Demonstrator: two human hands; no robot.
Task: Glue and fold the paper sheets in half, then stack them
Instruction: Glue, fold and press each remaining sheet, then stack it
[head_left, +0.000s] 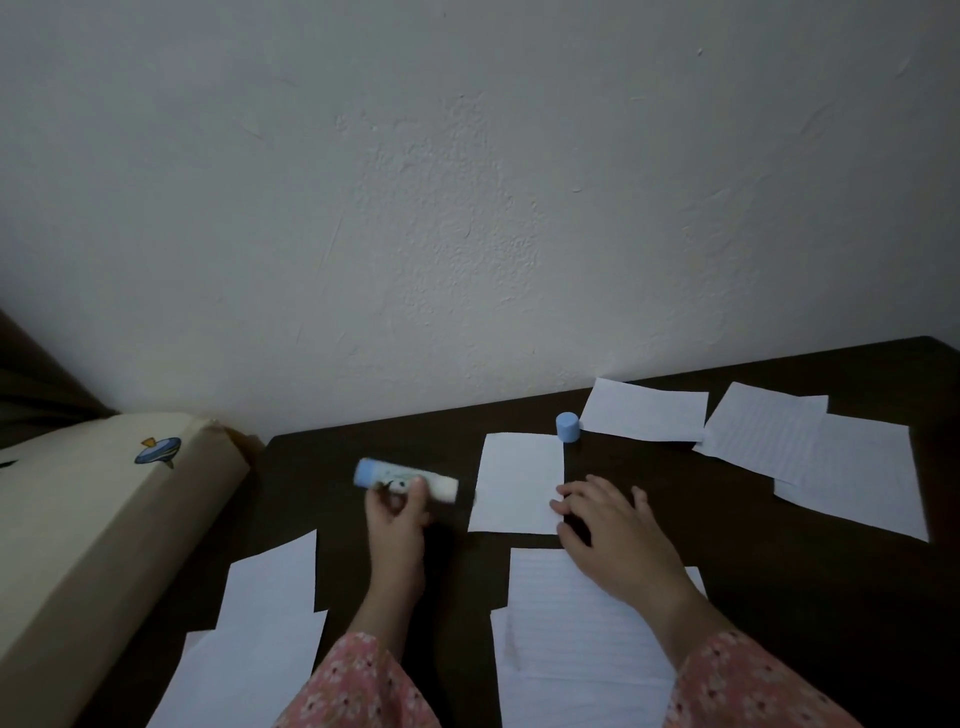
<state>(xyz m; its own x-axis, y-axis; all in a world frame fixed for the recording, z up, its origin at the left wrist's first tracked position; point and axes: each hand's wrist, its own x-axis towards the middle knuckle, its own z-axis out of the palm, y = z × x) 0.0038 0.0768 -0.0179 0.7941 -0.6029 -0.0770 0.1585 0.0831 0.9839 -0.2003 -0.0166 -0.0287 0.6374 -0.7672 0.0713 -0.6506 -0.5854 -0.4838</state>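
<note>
My left hand (397, 512) grips an uncapped blue and white glue stick (405, 481), held sideways just above the dark table (675, 493), left of a small white sheet (517, 480). My right hand (605, 525) lies flat with its fingertips on that sheet's right edge. The stick's blue cap (567, 427) stands upright beyond the sheet. Lined sheets (576, 639) lie under my right wrist at the near edge.
More white sheets lie at the near left (260, 613), at the back (644, 410) and overlapping at the right (831, 462). A beige cardboard box (104, 525) leans at the left. A white wall (467, 208) borders the table's far side.
</note>
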